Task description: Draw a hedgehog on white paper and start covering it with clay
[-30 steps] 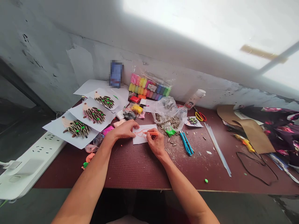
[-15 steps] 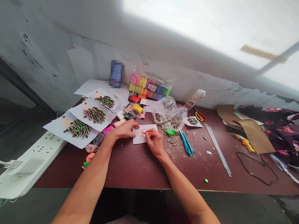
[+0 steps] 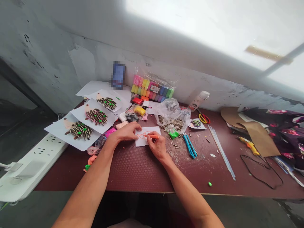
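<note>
A small white sheet of paper [image 3: 142,143] lies on the dark red tabletop, with an orange curved outline drawn on it. My right hand [image 3: 157,146] is closed round an orange pen [image 3: 153,136], whose tip meets the drawing. At the sheet's left edge rests my left hand [image 3: 127,131], thumb and fingers apart, steadying the paper and gripping nothing. Just right of the sheet, striped sunflower seeds [image 3: 175,123] spill from a clear plastic bag [image 3: 169,109], and a blue utility knife [image 3: 190,146] lies beside them.
On the left are seed-covered hedgehog pictures [image 3: 79,130] and a white power strip [image 3: 30,171]. Colored clay packs [image 3: 152,88] lean on the wall. To the right lie scissors [image 3: 203,118], clear glue sticks [image 3: 220,152], a yellow glue gun [image 3: 249,145] and brown cardboard [image 3: 261,139].
The pen and my right hand have shifted very slightly left along the drawing. My left hand stays in place on the paper.
</note>
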Tool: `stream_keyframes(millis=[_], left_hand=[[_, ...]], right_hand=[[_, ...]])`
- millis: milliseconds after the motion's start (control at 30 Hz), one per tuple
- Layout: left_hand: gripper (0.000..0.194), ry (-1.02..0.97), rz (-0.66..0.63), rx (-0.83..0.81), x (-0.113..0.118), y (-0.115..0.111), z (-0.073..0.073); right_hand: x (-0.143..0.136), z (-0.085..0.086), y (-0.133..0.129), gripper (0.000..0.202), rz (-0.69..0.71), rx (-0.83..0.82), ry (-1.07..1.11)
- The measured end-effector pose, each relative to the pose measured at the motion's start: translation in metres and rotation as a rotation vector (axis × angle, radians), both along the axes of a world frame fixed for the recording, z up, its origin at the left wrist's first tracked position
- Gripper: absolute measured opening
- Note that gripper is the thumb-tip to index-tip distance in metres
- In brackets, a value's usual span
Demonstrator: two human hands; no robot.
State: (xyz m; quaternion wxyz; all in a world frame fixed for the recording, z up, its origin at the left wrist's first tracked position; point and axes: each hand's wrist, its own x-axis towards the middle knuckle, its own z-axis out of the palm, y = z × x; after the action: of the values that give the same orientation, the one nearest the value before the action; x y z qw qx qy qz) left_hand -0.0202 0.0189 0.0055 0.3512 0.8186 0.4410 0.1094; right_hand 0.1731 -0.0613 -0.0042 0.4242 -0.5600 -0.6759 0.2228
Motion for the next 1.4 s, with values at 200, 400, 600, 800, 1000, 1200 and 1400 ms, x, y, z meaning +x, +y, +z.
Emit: stream_keyframes(millis=[200,400,600,800,1000,1200,1400], left_hand=[[0.045,-0.007,0.004,-0.009,0.0000,-0.0001,0.0005],[0.046,-0.013,0.005,-0.010,-0.0003,-0.0001,0.0000],[0.046,-0.013,0.002,-0.010,-0.0004,0.0010,-0.0018],[0.046,-0.013,0.008,-0.007,-0.0001,-0.0003,0.0003],[0.046,-0.007,0.000,-0.004,-0.0004,0.0003,-0.0008],[0.046,-0.017,-0.001,-0.009,-0.0010,0.0019,-0.0035],[0.045,-0.023,-0.004,0.002,-0.0013,0.0014,-0.0026]], right_hand=[[-0.0007,-0.0011,0.0008,0.022,-0.012,0.002,0.004],[-0.0007,-0.0021,0.0008,0.023,-0.025,-0.001,0.009],[-0.0007,-0.0021,0.0003,0.021,-0.070,-0.008,0.035],[-0.0017,-0.0018,0.0003,0.023,-0.057,0.015,-0.013],[-0.0015,-0.0015,0.0009,0.024,-0.067,-0.001,-0.021],[-0.0012,-0.0028,0.0007,0.021,-0.086,-0.006,-0.021],[-0.0009,-0.0019,0.0000,0.020,-0.063,-0.009,0.020]])
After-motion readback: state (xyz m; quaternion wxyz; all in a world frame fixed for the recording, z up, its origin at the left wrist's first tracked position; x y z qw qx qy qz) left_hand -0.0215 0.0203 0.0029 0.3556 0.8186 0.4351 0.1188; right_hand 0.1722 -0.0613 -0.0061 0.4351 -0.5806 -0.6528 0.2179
